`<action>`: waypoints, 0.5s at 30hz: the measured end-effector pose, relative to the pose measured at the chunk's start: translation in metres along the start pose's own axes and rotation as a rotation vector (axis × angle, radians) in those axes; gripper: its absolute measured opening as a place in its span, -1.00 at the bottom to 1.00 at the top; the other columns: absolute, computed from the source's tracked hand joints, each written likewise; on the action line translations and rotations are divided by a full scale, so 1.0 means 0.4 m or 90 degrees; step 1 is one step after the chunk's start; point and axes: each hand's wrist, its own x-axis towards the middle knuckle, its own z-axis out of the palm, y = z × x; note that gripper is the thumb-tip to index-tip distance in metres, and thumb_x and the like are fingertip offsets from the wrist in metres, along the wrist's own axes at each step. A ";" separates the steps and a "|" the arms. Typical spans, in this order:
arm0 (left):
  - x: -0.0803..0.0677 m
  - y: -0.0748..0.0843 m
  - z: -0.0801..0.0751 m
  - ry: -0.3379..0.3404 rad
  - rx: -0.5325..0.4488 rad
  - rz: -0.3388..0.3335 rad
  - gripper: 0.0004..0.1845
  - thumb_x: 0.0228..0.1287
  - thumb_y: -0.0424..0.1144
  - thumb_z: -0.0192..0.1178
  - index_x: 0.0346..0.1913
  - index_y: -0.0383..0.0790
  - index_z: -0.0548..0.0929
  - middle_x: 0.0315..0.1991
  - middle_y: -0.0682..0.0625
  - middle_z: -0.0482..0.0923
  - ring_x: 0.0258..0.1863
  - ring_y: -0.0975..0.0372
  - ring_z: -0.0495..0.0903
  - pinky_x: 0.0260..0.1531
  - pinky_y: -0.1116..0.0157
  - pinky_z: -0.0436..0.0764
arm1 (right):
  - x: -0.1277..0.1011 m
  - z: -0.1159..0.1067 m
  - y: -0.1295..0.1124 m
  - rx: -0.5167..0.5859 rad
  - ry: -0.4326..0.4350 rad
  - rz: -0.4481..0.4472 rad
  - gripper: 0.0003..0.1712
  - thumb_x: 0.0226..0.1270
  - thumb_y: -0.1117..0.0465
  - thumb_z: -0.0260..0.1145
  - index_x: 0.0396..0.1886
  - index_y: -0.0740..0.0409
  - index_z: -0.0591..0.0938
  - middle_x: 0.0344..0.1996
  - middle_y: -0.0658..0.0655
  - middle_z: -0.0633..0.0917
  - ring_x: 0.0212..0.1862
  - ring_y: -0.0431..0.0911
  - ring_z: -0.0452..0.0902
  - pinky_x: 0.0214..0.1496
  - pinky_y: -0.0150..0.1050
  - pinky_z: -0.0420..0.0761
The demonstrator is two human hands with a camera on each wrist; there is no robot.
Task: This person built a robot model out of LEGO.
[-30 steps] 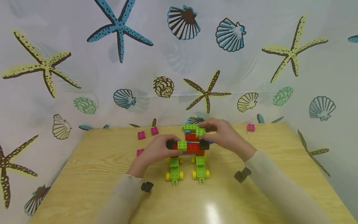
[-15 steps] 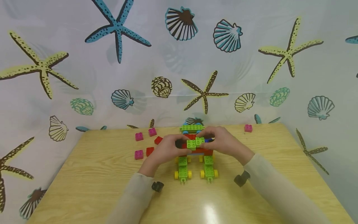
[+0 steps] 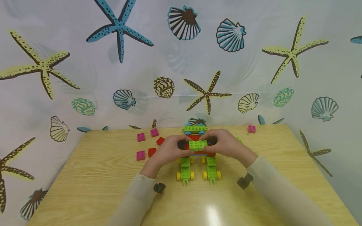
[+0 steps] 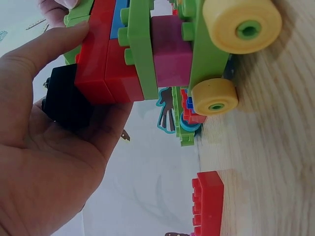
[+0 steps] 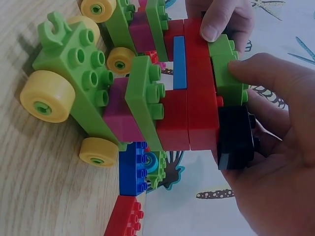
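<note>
- The brick model (image 3: 198, 157) stands on its yellow wheels (image 3: 178, 176) near the middle of the wooden table (image 3: 99, 188).
- The left hand (image 3: 168, 152) grips the model's left side, thumb curled over its red layer and a black piece (image 4: 66, 103) against the palm.
- The right hand (image 3: 226, 144) grips the model's right side, thumb pressing two green bricks (image 3: 198, 144) on top.
- Loose red bricks (image 3: 151, 152) and pink bricks (image 3: 140, 137) lie left of the model.
</note>
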 end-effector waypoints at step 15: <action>-0.002 0.007 0.003 0.005 0.013 -0.011 -0.57 0.41 -0.08 0.58 0.25 -0.09 0.81 0.19 -0.02 0.80 0.16 0.05 0.65 0.38 -0.10 0.70 | 0.001 0.001 0.010 -0.001 -0.009 0.011 -0.57 0.50 0.13 0.57 0.30 0.08 0.80 0.15 0.12 0.82 0.04 -0.01 0.64 0.19 -0.10 0.74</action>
